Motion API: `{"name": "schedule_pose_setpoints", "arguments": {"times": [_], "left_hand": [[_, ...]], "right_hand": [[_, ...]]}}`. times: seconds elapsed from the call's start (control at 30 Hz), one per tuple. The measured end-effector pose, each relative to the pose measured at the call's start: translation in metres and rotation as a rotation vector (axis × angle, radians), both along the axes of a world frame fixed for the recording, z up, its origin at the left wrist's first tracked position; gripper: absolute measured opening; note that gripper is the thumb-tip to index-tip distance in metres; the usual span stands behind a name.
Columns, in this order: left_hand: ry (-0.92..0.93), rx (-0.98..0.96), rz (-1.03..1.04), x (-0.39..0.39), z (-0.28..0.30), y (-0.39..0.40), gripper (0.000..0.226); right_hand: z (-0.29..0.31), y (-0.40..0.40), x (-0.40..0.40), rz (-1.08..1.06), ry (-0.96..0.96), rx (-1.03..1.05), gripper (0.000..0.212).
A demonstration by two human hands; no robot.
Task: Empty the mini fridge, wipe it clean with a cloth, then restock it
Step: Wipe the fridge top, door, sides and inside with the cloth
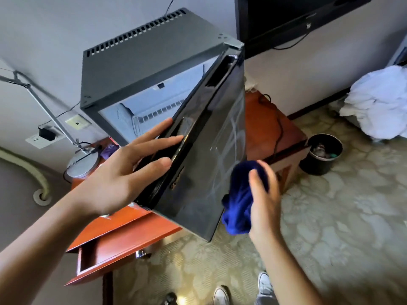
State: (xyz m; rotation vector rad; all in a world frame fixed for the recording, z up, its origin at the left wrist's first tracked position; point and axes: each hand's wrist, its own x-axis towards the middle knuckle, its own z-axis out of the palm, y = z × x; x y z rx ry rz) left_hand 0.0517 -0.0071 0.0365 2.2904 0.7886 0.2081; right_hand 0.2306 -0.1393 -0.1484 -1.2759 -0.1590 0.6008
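Grey mini fridge [141,69], black door [209,150] ajar; bunched blue cloth [240,205].

Hotel room, wall television [293,16], heaped bedding [378,102]

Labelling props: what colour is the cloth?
Dark blue cloth, in the right hand; head view.

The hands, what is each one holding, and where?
Right hand grips the bunched dark-blue cloth around its middle. Left hand holds the glossy black fridge door by its edge.
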Motion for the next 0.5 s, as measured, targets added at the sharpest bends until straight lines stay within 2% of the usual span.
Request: {"name": "schedule_pose_setpoints", "arguments": {"times": [0.07, 0.17, 0.27, 0.33, 0.4, 0.5], "left_hand": [[0.035, -0.017, -0.049, -0.003, 0.0, -0.004, 0.054], [-0.001, -0.009, -0.073, -0.003, -0.008, -0.012, 0.055], [-0.037, -0.001, -0.035, -0.003, -0.014, -0.011, 0.052], [-0.024, -0.001, -0.033, -0.005, -0.015, -0.009, 0.051], [-0.014, 0.015, -0.042, -0.005, -0.016, -0.008, 0.052], [-0.012, 0.052, -0.056, -0.005, -0.016, -0.007, 0.053]], "right_hand": [[0.032, -0.005, -0.043, 0.05, -0.04, 0.099, 0.033], [0.072, 0.003, -0.099, 0.036, -0.189, 0.223, 0.04], [0.072, 0.017, -0.132, -0.108, -0.388, 0.165, 0.047], [0.047, 0.023, -0.143, -0.19, -0.482, 0.099, 0.042], [0.01, 0.025, -0.15, -0.232, -0.425, 0.0, 0.035], [-0.059, 0.029, -0.157, -0.217, -0.187, -0.26, 0.03]]}}
